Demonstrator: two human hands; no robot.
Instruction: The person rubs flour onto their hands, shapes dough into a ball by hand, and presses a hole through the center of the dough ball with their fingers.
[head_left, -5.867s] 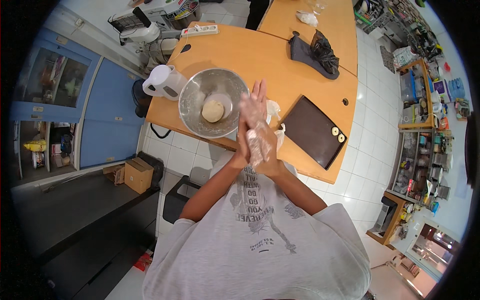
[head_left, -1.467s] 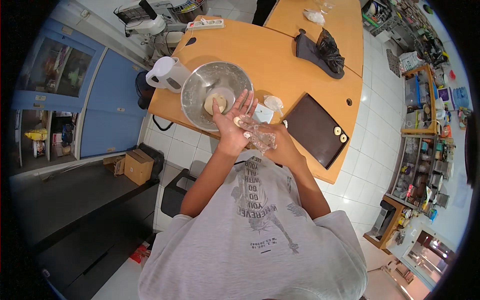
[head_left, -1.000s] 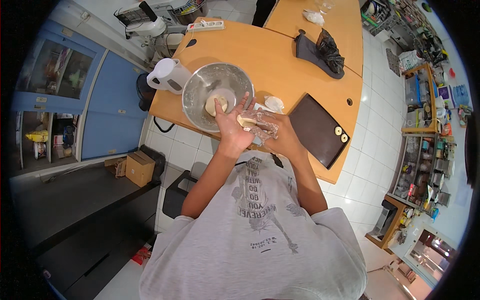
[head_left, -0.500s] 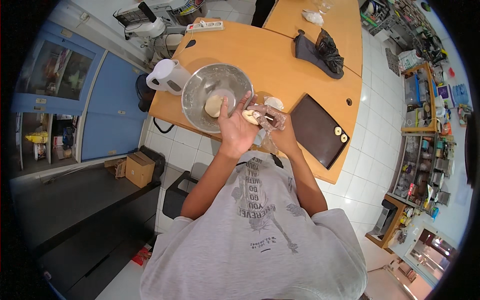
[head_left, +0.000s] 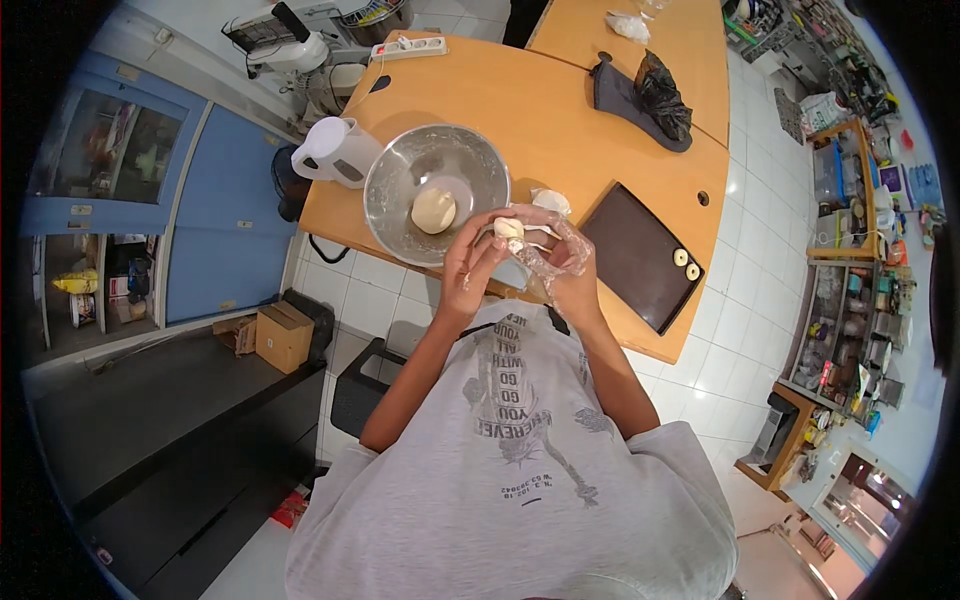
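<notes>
Low over the front edge of the table, my left hand (head_left: 470,270) has its fingers closed on a small pale dough piece (head_left: 508,229). My right hand (head_left: 565,265), in a floury, crumpled clear plastic glove, pinches the same piece from the right. Just left of them is a steel bowl (head_left: 394,176) holding a round dough ball (head_left: 432,211). To the right lies a dark baking tray (head_left: 640,250) with two small dough rings (head_left: 681,257) near its right edge. A white crumpled item (head_left: 552,200) is partly hidden behind my hands.
A white kettle (head_left: 335,152) stands left of the bowl on the wooden table (head_left: 480,90). At the back are a power strip (head_left: 408,47), a dark mitt-like item (head_left: 620,95) with a black bag (head_left: 658,95), and a stand mixer (head_left: 280,45). Cardboard boxes (head_left: 282,338) sit lower left.
My left hand has turned from an open palm to fingers curled on the dough piece, which is lifted slightly. Earlier my hands were pressed together beside the bowl.
</notes>
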